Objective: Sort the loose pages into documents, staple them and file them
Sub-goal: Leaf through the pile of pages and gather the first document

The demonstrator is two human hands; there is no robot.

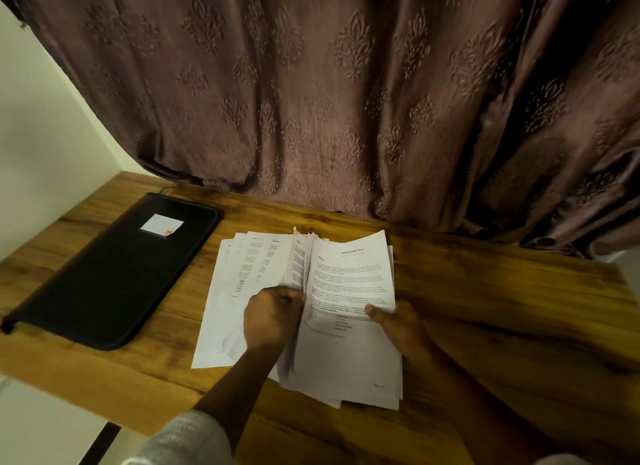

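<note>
A thick stack of printed white pages [349, 353] lies in the middle of the wooden table [502, 308]. My left hand [272, 320] pinches a sheaf of pages lifted on edge at the stack's middle. My right hand [398, 322] holds the top page, headed with a title and paragraphs, by its lower right part. To the left, several pages with columns of text [242, 267] are fanned out flat on the table. A black zipped file folder [114, 274] with a small white label lies further left. No stapler is in view.
A brown patterned curtain [329, 93] hangs along the table's far edge. A white wall [45, 135] borders the table on the left. The table's near-left edge [104, 392] runs diagonally below the folder.
</note>
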